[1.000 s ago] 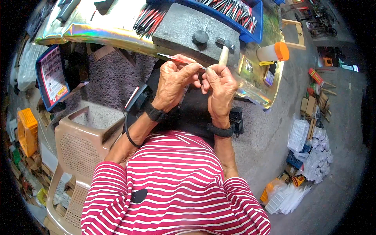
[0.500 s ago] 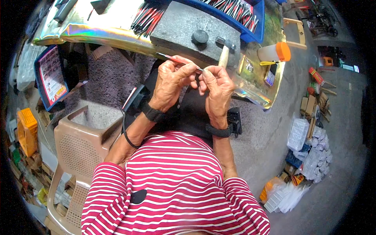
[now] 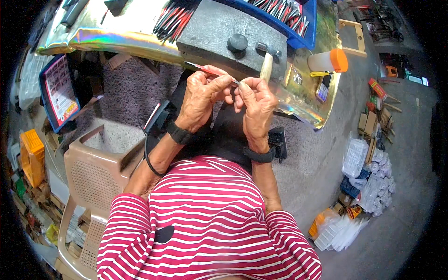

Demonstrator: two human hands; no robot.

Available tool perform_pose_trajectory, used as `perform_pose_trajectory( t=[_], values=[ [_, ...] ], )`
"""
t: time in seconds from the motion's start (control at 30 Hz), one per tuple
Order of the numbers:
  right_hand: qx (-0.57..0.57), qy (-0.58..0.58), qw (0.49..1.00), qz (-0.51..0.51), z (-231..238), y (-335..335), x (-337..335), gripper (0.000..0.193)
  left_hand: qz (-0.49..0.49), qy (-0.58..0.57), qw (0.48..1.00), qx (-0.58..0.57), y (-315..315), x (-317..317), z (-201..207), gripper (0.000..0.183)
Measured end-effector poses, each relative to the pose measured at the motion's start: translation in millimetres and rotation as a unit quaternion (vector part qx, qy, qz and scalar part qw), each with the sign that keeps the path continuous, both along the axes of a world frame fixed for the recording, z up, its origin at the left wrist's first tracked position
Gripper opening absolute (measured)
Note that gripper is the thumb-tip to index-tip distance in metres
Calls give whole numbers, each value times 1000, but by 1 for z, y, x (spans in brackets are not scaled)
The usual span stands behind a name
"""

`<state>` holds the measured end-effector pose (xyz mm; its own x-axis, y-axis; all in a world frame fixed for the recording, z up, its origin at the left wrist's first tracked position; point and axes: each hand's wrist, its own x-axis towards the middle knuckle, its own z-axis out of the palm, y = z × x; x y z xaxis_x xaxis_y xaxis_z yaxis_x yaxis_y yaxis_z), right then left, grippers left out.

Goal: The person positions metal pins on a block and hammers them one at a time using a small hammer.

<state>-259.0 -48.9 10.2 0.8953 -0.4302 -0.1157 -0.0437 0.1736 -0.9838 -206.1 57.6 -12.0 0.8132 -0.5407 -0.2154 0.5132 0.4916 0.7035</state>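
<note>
Seen from above: both hands raised together just in front of the worktop [image 3: 140, 39] edge, over the lap. Left hand [image 3: 201, 95] closed around a thin red-handled tool [image 3: 212, 73], fingers curled over its shaft. Right hand [image 3: 255, 100] pinched shut on the tool's metal tip end, thumb and fingertips pressed together. Held clear of the worktop, touching nothing but the two hands.

Long axis running from upper left to lower right across the view, nearly level, tilted slightly down toward the right. Handle end poking out past the left hand toward the grey stone block [image 3: 219, 32]; tip pointing right, into the right hand's pinch.

Possible trouble, as a judgement: narrow shaft, small grip area, so a slip of the pinch likely to let the tip jab a fingertip or send the tool down onto the lap or floor. Bending force between the two hands able to kink the thin tip. Small hammer [image 3: 267, 63] standing just beyond the knuckles, near enough for an outward jerk to knock it over.
</note>
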Motion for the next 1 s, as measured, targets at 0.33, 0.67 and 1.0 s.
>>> perform_pose_trajectory(
  t=[0.33,0.67,1.0],
  values=[
    [-18,14,1000,9,-3,0,-1,10,5,4,1000,12,1,0,-4,13],
    [-5,25,1000,17,-8,3,0,8,8,17,1000,13,4,4,-11,12],
    [-9,17,1000,3,-2,2,2,10,2,-4,999,42,3,4,5,13]
  ],
)
